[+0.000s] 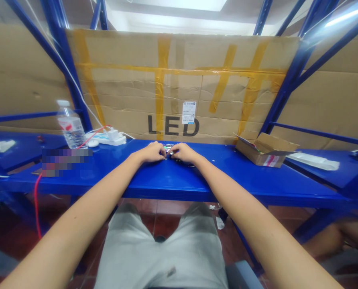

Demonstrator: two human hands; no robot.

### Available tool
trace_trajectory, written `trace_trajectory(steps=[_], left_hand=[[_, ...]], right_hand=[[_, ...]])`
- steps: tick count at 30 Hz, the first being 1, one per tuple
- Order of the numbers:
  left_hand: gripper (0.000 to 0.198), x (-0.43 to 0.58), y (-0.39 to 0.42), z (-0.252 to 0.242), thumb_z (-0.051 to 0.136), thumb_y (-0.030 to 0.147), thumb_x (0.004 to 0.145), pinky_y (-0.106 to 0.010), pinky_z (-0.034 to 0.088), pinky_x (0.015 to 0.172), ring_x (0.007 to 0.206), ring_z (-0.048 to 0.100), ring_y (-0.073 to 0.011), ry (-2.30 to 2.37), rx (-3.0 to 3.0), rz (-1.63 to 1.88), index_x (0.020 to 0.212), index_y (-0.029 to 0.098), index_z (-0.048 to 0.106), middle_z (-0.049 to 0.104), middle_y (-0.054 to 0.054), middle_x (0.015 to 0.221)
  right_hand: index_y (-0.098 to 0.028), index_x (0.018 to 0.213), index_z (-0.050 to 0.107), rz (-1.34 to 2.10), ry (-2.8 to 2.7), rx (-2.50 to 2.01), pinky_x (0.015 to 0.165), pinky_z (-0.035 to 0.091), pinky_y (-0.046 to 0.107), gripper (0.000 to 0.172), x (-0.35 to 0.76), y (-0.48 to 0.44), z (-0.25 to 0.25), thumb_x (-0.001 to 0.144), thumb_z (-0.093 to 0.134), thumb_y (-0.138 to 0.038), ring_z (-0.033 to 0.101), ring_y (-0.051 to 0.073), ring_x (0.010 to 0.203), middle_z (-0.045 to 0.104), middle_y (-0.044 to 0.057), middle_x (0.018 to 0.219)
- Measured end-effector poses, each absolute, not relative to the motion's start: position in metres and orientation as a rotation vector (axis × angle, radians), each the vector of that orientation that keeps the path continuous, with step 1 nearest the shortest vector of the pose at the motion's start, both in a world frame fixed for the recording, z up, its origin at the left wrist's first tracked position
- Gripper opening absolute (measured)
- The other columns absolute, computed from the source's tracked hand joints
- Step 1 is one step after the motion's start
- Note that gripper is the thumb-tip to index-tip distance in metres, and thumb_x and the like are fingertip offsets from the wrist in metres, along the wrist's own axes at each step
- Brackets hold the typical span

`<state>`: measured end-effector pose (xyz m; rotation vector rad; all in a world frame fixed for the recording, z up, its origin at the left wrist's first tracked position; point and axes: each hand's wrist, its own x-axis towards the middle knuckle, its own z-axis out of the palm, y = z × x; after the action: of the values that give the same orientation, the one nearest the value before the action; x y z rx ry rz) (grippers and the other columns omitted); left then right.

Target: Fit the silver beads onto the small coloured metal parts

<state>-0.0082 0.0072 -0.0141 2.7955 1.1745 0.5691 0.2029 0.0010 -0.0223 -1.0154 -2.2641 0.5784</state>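
Observation:
Both of my hands rest at the middle of the blue tabletop [173, 176], close together with a narrow gap between them. My left hand [152, 152] is closed, its thumb and fingertips curled towards a tiny pale speck at the gap. Facing it, my right hand [183, 153] is also closed, with a small whitish, shiny bit at its fingertips. Several thin, shiny, multicoloured pieces [168, 147] lie just behind and between the hands, partly covered by them. What either hand pinches is too small to name.
An open cardboard box [265, 150] stands on the right, beside a white packet [314, 161]. To the left are a water bottle [70, 126], a power strip [106, 137] and a red cable [37, 204]. A taped cardboard sheet [127, 96] walls the back. Another person's limb [332, 239] shows at lower right.

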Motion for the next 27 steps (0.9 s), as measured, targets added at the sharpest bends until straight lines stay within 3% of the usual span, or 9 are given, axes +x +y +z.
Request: trace_trajectory(steps=[7,12,17,22,27], left_hand=[[0.009,-0.008,0.003,-0.01,0.07,0.024,0.07,-0.028,0.047,0.071,0.074,0.065,-0.0202,1.289,2.686,0.523,0.076,0.023,0.077,0.073,-0.002,0.076],[0.009,-0.007,0.0,-0.006,0.07,0.027,0.073,-0.027,0.046,0.067,0.063,0.061,-0.0163,1.326,2.675,0.461,0.077,0.022,0.077,0.071,0.0,0.067],[0.008,-0.008,0.007,-0.007,0.072,0.023,0.07,-0.027,0.047,0.074,0.071,0.066,-0.0182,1.257,2.695,0.465,0.074,0.022,0.079,0.076,-0.002,0.074],[0.014,-0.011,0.011,-0.009,0.069,0.014,0.068,-0.027,0.048,0.071,0.075,0.069,-0.0194,1.225,2.66,0.434,0.075,0.022,0.078,0.077,-0.002,0.077],[0.012,-0.008,0.006,-0.011,0.067,0.017,0.076,-0.029,0.05,0.074,0.081,0.069,-0.0196,1.133,2.683,0.85,0.085,0.02,0.074,0.076,-0.003,0.085]], right_hand=[[-0.018,0.078,0.078,0.454,-2.298,-1.031,0.067,0.042,0.024,0.022,0.203,0.0,-0.022,0.069,0.063,-0.006,0.059,0.015,0.071,0.069,-0.001,0.072],[-0.017,0.074,0.07,0.457,-2.265,-1.081,0.063,0.039,0.024,0.006,0.204,-0.006,-0.018,0.075,0.066,-0.012,0.057,0.014,0.068,0.068,-0.001,0.071],[-0.018,0.067,0.057,0.48,-2.196,-1.114,0.062,0.038,0.025,0.016,0.205,-0.005,-0.018,0.076,0.069,-0.013,0.058,0.015,0.067,0.067,0.0,0.068],[-0.018,0.069,0.057,0.545,-2.195,-1.103,0.063,0.04,0.025,0.013,0.206,-0.001,-0.021,0.076,0.068,-0.015,0.059,0.015,0.067,0.067,0.0,0.069],[-0.016,0.075,0.064,0.586,-2.175,-1.068,0.067,0.043,0.026,0.006,0.207,0.001,-0.022,0.074,0.066,-0.011,0.061,0.016,0.073,0.07,0.001,0.076]])
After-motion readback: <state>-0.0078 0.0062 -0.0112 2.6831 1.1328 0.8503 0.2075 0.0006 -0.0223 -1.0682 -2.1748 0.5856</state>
